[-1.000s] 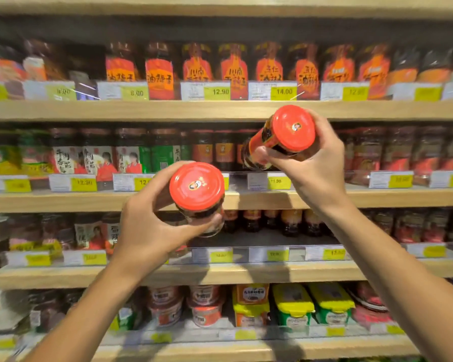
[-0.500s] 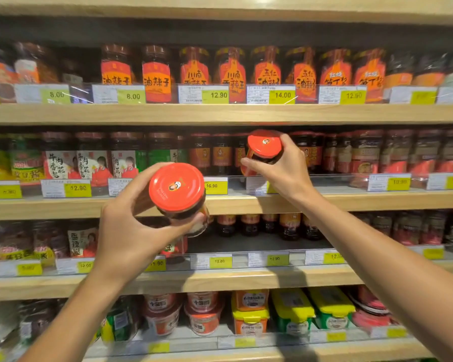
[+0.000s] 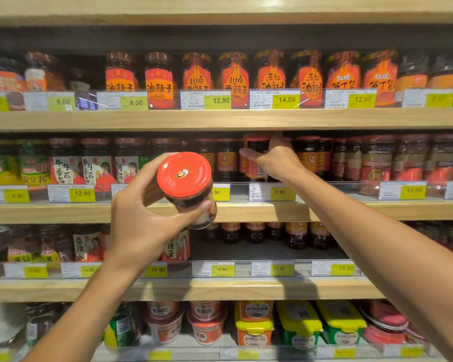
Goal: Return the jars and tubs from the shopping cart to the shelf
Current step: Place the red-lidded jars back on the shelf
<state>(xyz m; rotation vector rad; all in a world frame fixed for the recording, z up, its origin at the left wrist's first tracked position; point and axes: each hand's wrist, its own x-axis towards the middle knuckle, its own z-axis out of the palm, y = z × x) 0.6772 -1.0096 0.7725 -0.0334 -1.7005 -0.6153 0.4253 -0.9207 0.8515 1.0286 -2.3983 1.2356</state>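
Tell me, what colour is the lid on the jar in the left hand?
Red-orange, with a small picture in the middle; the round metal lid shows best in the head view.

Two bare forearms in view, no sleeves visible up to the frame edge. Left hand (image 3: 139, 218) and right hand (image 3: 277, 159): no gloves, rings, watch or wristband seen. Fingernails short where visible. No markings noted.

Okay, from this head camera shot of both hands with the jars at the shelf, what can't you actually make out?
- Head view: whether the jar in the right hand already stands on the shelf; the price rail hides its base.
- Label of the jar in the left hand: lid faces the camera, fingers cover the side.
- Shopping cart: out of frame.
- Left-edge price tags: blurred.
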